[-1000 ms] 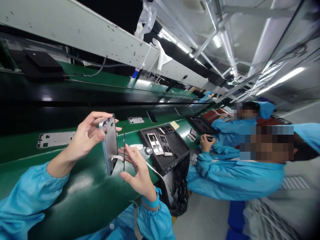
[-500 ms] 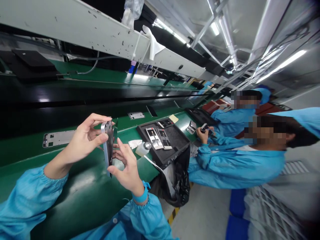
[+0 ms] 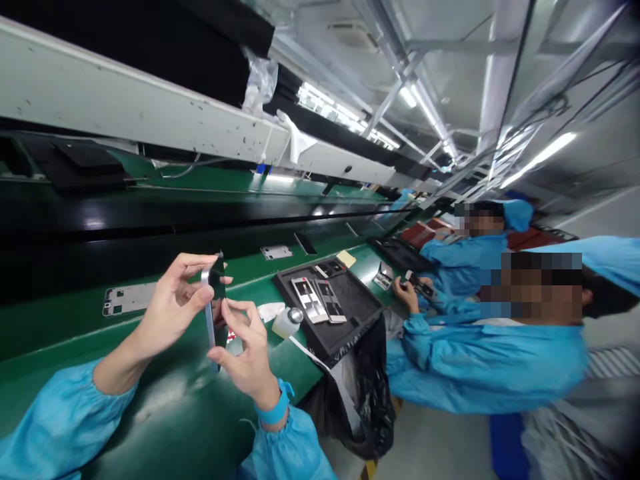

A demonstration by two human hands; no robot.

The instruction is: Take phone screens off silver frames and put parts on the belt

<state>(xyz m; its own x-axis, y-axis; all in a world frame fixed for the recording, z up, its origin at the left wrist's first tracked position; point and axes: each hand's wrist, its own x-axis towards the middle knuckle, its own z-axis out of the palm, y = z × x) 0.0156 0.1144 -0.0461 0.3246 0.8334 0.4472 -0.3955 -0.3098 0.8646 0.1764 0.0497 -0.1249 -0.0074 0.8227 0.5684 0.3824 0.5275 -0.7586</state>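
Note:
A phone with a silver edge (image 3: 210, 330) and a dark glass face stands nearly upright and edge-on above the green bench. My left hand (image 3: 167, 300) is closed on its upper part, thumb on the near edge and fingers behind. Lower down, my right hand (image 3: 250, 350) pinches the same phone, its thumb near the bottom end and its fingers against the glass. Behind my left hand lies a pale metal phone plate (image 3: 131, 299). To the right of my right hand are a small bottle (image 3: 286, 323) with a metal top and a crumpled white wipe (image 3: 270, 311).
A black foam tray (image 3: 357, 310) holds several phones. Beyond it lie a yellow paper (image 3: 346, 258), a second metal plate (image 3: 277, 252) and a dark panel (image 3: 305, 244). A black plastic bag (image 3: 375, 393) hangs at the bench edge. Co-workers in blue sit at right; one hand (image 3: 407, 295) holds a phone part.
The dark panel and frame, spread apart earlier, now lie closer together as one phone. My right-hand fingers have drawn in against the glass. The camera view has tilted up slightly.

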